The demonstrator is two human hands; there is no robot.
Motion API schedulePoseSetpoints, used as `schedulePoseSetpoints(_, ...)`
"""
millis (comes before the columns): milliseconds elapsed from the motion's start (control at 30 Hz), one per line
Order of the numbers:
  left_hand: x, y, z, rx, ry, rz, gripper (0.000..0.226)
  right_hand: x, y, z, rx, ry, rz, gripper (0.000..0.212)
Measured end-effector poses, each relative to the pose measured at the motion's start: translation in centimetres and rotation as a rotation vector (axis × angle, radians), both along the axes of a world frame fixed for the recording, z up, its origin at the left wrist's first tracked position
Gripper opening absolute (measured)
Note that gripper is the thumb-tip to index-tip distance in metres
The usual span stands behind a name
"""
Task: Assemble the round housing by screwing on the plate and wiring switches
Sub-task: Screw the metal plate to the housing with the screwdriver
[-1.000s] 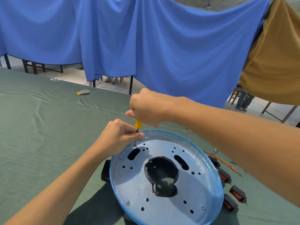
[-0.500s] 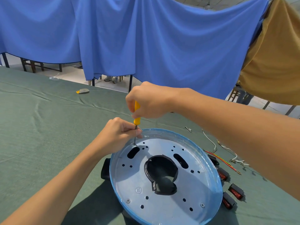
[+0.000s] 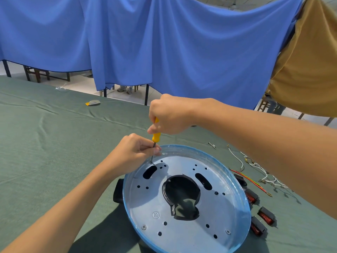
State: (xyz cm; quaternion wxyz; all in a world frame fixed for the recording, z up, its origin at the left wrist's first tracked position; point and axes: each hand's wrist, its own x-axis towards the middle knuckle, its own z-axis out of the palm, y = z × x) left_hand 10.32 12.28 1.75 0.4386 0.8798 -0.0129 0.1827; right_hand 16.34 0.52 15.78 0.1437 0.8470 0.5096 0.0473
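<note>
At the right edge of the frame, beside the round housing (image 3: 245, 203), I am seeing several black switches (image 3: 266, 217) with red faces lying on the green table cloth (image 3: 54, 143). Above them loose white, red and yellow wires (image 3: 255, 165) are trailing, partly covered by the right forearm (image 3: 264, 143) that is crossing the view. A small yellow and grey object (image 3: 93, 102) is lying well apart at the upper left, and a blue curtain (image 3: 182, 52) is hanging behind the table. The blue-rimmed housing is sitting in the lower centre, and the metal plate (image 3: 182, 227) is lying inside it, with two screws (image 3: 144, 227) seated near its lower edge and a dark opening at its middle. The right hand (image 3: 169, 114) is wrapping its curled fingers round the yellow handle of the screwdriver (image 3: 156, 136), which is standing nearly upright with its tip in a hole at the plate's upper left edge. The left hand (image 3: 133, 154) is pinching the thin shaft just below the handle and resting against the housing's rim, hiding part of that rim.
</note>
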Motion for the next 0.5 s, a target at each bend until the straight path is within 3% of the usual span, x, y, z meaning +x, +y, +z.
schedulePoseSetpoints(133, 0.2, -0.2, -0.1, -0.007, -0.063, 0.081, 0.007, -0.1, 0.4, 0.0, -0.022, 0.075, -0.054, 0.045)
schedulePoseSetpoints(267, 0.4, 0.1, -0.3, -0.013, -0.035, 0.054, 0.016, -0.6, 0.7, 0.6, -0.097, 0.050, 0.034, 0.017)
schedulePoseSetpoints(367, 0.1, 0.1, -0.2, -0.065, -0.022, 0.002, 0.009, -0.8, 1.0, -0.1, -0.170, -0.030, 0.130, 0.007)
schedulePoseSetpoints(500, 0.0, 0.4, -0.2, -0.221, -0.014, -0.001, 0.019, -1.2, 1.9, -0.3, -0.217, -0.081, 0.152, 0.032)
